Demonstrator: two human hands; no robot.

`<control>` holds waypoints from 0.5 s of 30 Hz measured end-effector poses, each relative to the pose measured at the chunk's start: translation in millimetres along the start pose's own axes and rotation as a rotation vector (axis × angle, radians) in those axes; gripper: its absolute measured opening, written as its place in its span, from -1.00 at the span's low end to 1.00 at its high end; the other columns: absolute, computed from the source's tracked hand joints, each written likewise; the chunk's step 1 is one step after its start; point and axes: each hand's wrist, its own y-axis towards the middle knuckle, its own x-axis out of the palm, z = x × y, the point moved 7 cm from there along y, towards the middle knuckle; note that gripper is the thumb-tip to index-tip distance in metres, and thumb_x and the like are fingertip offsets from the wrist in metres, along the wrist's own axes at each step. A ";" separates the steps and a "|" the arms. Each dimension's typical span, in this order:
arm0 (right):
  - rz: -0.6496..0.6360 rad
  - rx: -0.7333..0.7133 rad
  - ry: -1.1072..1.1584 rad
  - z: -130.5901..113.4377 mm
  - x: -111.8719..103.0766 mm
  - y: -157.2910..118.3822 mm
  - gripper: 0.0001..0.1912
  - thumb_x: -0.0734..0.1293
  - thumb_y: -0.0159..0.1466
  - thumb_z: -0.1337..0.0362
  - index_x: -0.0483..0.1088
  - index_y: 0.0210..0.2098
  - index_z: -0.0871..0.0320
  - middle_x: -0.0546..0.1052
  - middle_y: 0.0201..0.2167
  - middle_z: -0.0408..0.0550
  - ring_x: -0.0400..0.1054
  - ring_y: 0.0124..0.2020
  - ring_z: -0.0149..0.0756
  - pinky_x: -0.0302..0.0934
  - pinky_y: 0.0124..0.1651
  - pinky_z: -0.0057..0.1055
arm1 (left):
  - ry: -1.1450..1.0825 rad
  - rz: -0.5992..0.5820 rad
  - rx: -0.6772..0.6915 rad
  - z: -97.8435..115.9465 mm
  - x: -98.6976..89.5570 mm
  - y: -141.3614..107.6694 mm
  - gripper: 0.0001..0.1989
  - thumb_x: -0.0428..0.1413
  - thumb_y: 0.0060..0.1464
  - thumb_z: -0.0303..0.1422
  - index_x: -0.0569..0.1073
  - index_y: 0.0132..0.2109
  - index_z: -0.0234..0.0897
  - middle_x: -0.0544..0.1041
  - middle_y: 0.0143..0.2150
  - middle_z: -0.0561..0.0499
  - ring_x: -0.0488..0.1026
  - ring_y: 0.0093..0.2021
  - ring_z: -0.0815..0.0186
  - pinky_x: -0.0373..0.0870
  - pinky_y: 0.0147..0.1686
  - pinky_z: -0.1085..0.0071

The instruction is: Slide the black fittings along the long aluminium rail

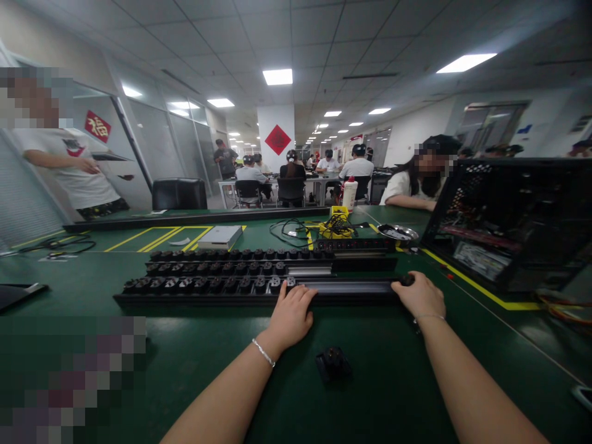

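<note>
At twelve o'clock, the nearest rail carries sockets toward ten — your left hand lies spread on it, your right hand grips a black piece at its end. Toward one, a yellow basket holds cables. Nearer, the table leaves room around one loose module.
</note>
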 end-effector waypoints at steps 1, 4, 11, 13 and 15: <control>-0.014 0.015 0.007 1.0 -0.1 0.5 -0.37 0.18 0.06 0.01 0.27 0.04 0.22 0.39 -0.02 0.16 0.26 0.00 0.00 0.13 0.02 -0.18 | -0.001 0.001 0.000 -0.1 -0.1 0.0 -0.49 0.02 0.02 -0.41 0.18 0.15 -0.12 0.36 0.11 -0.02 0.18 0.19 0.22 -0.34 0.27 -0.02; -0.038 0.058 0.037 5.1 -0.5 1.9 -0.39 0.19 0.06 0.02 0.26 0.05 0.17 0.42 -0.05 0.14 0.30 -0.04 0.00 0.18 -0.04 -0.18 | -0.007 0.004 -0.001 -0.4 0.0 0.2 -0.48 0.02 0.02 -0.42 0.18 0.15 -0.12 0.37 0.10 -0.02 0.18 0.19 0.23 -0.33 0.27 -0.01; -0.040 0.077 0.052 10.8 0.6 4.9 -0.41 0.18 0.08 0.02 0.26 0.06 0.13 0.44 -0.08 0.14 0.31 -0.08 0.04 0.22 -0.13 -0.15 | -0.033 -0.003 -0.002 -0.6 0.1 0.3 -0.46 0.03 -0.01 -0.43 0.19 0.15 -0.13 0.36 0.11 -0.02 0.17 0.19 0.23 -0.36 0.28 0.00; -0.043 0.083 0.055 10.7 -0.1 4.8 -0.41 0.18 0.08 0.03 0.26 0.06 0.14 0.44 -0.08 0.15 0.31 -0.08 0.05 0.23 -0.14 -0.14 | -0.047 -0.011 -0.005 -1.1 -0.1 0.5 -0.45 0.04 -0.02 -0.43 0.19 0.15 -0.13 0.36 0.11 -0.03 0.18 0.19 0.23 -0.36 0.27 -0.01; -0.051 0.093 0.060 10.6 -0.9 4.4 -0.42 0.18 0.09 0.04 0.26 0.06 0.14 0.44 -0.07 0.16 0.31 -0.08 0.06 0.23 -0.16 -0.13 | -0.062 -0.012 -0.010 -1.7 -0.5 0.6 -0.45 0.04 -0.03 -0.43 0.19 0.15 -0.12 0.36 0.11 -0.03 0.18 0.19 0.23 -0.37 0.27 0.00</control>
